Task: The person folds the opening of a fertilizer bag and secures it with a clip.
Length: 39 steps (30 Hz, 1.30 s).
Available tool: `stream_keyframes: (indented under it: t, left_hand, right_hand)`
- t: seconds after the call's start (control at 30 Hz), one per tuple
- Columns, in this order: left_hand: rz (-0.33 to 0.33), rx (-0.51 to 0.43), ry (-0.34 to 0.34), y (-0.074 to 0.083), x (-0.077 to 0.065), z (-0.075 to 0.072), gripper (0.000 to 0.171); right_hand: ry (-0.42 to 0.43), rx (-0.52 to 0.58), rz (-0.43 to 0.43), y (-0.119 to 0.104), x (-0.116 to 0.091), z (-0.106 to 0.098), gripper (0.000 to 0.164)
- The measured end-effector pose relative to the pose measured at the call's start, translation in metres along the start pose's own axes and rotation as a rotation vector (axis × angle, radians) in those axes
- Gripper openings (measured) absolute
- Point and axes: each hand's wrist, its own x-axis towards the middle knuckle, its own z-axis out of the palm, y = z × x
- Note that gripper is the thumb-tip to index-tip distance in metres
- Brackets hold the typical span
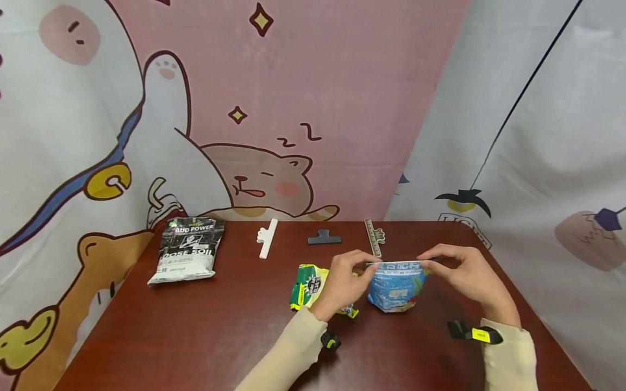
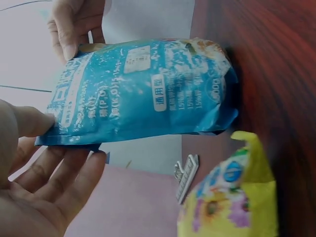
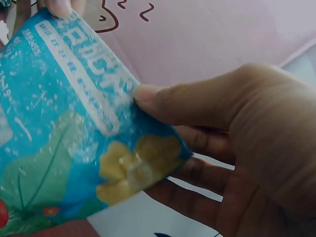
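Both L hand [image 1: 344, 283] & R hand [image 1: 473, 276] pinch opp. ends, top edge of blue compound-fertilizer pouch [image 1: 395, 290], upright beside green-yellow packet [image 1: 304, 285]; prob. straightening top; next likely needs edge taut.

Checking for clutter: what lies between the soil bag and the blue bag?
In the head view, a green-and-yellow packet lies between them, partly hidden by the left hand pinching the blue bag.
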Motion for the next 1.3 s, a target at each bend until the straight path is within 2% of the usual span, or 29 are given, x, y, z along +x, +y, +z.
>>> stream_keyframes:
  t: [0.27, 0.5, 0.6, 0.93, 1.1, 1.3]
  left_hand:
    - [0.041, 0.203, -0.048, 0.014, 0.014, 0.005, 0.015]
    - [0.134, 0.403, -0.093, 0.029, 0.025, 0.019, 0.013]
    - [0.158, 0.458, -0.101, 0.032, 0.028, 0.023, 0.012]
    - [0.210, 0.395, -0.084, 0.028, 0.030, 0.025, 0.011]
    - [0.177, 0.346, -0.098, 0.025, 0.028, 0.022, 0.010]
    - [0.129, 0.276, -0.125, 0.023, 0.026, 0.017, 0.010]
  right_hand:
    - [0.023, -0.024, -0.111, -0.011, 0.005, 0.006, 0.010]
    - [0.011, -0.013, -0.155, -0.017, 0.005, 0.009, 0.012]
    - [0.013, -0.025, -0.183, -0.019, 0.005, 0.010, 0.013]
    - [0.048, -0.041, -0.258, -0.015, 0.007, 0.013, 0.015]
    - [0.040, -0.026, -0.273, -0.014, 0.009, 0.017, 0.017]
    - [0.003, -0.028, -0.217, -0.015, 0.007, 0.010, 0.014]
